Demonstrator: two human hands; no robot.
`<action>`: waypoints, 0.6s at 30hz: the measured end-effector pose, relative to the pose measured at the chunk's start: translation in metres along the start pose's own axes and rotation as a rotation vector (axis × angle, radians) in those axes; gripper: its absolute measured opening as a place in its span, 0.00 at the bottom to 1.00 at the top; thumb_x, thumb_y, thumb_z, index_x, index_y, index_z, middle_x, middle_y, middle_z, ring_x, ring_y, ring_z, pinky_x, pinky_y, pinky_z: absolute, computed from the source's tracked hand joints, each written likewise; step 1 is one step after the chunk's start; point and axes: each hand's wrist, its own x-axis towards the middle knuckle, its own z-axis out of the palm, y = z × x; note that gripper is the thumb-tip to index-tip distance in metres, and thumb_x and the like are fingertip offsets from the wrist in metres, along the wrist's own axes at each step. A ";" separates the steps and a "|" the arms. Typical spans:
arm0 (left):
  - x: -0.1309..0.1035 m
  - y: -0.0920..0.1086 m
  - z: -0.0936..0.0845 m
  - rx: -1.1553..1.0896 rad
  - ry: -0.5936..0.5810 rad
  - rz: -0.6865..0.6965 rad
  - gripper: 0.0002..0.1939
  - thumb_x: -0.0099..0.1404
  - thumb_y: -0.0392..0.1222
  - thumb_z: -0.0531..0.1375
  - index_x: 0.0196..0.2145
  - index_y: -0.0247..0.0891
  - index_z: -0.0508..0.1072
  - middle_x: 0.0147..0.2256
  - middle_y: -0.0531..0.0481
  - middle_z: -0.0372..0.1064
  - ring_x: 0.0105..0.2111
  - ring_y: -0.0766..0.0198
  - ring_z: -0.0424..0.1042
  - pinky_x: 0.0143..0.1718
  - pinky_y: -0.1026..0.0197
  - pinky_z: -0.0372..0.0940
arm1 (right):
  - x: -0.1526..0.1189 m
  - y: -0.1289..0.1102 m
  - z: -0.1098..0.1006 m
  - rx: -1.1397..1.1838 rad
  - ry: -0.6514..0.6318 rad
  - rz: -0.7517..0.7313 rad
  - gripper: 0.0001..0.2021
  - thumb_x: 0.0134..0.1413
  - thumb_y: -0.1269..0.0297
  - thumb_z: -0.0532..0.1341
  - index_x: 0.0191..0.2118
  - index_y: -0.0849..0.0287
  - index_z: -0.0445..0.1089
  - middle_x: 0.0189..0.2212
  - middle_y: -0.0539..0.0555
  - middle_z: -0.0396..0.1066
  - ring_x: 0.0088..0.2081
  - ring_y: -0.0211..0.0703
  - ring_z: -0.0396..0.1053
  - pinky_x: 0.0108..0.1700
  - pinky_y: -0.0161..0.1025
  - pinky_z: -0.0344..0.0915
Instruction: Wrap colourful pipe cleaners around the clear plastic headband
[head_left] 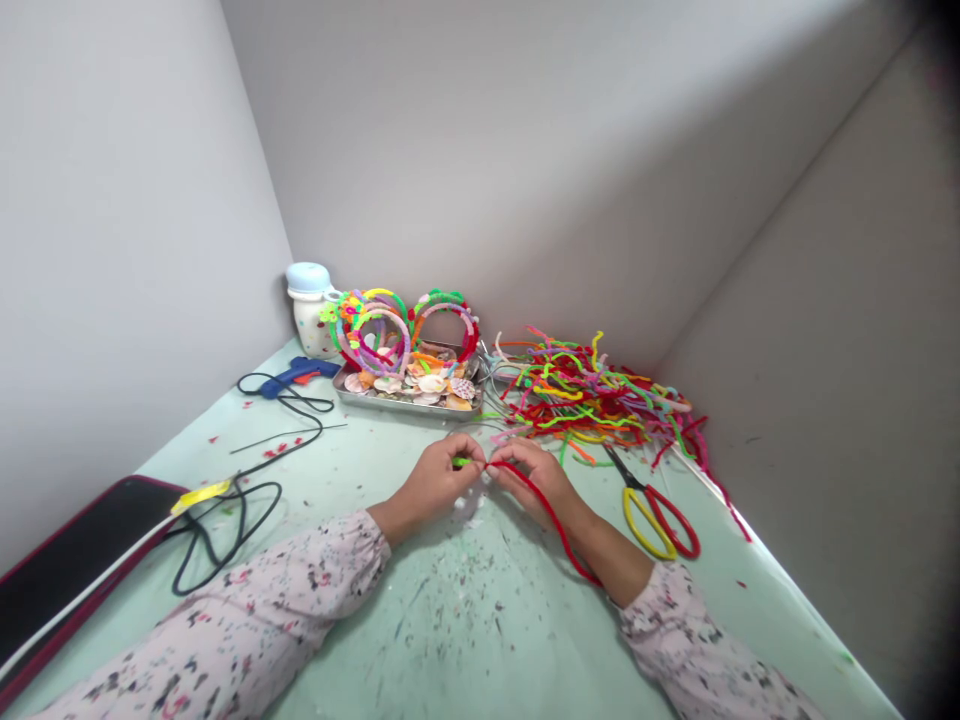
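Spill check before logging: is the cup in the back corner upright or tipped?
Upright: the cup stands with its light-blue lid uppermost. Cannot tell whether the lid is sealed tight.

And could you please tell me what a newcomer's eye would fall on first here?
Probably the bright tangle of fuzzy stems at the back right of the table. Left of it, colourful hoops stand at a metal tray of shells. In the middle, the right hand holds a red stem, the left hand a green piece.

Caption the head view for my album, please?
Left hand holding a green piece, right hand a red fuzzy strand, near a tray of shells.
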 end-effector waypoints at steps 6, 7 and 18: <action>0.000 -0.001 0.000 0.011 -0.010 -0.004 0.05 0.56 0.37 0.54 0.30 0.34 0.69 0.27 0.52 0.66 0.28 0.67 0.64 0.28 0.67 0.57 | -0.001 -0.001 0.001 0.024 0.010 0.041 0.05 0.53 0.62 0.61 0.30 0.58 0.70 0.28 0.52 0.69 0.33 0.42 0.65 0.40 0.40 0.60; 0.000 -0.001 0.000 0.013 -0.010 -0.006 0.05 0.56 0.38 0.54 0.29 0.34 0.69 0.27 0.52 0.65 0.28 0.66 0.64 0.28 0.67 0.57 | 0.000 -0.001 0.001 0.031 0.013 0.047 0.05 0.53 0.63 0.61 0.30 0.58 0.70 0.28 0.51 0.69 0.33 0.42 0.65 0.40 0.40 0.60; 0.000 -0.001 0.001 0.012 -0.020 -0.006 0.05 0.56 0.37 0.55 0.29 0.34 0.69 0.26 0.53 0.66 0.27 0.67 0.63 0.27 0.68 0.57 | 0.001 -0.003 0.002 0.068 0.002 0.117 0.05 0.51 0.65 0.61 0.27 0.58 0.68 0.25 0.49 0.67 0.31 0.40 0.64 0.37 0.37 0.59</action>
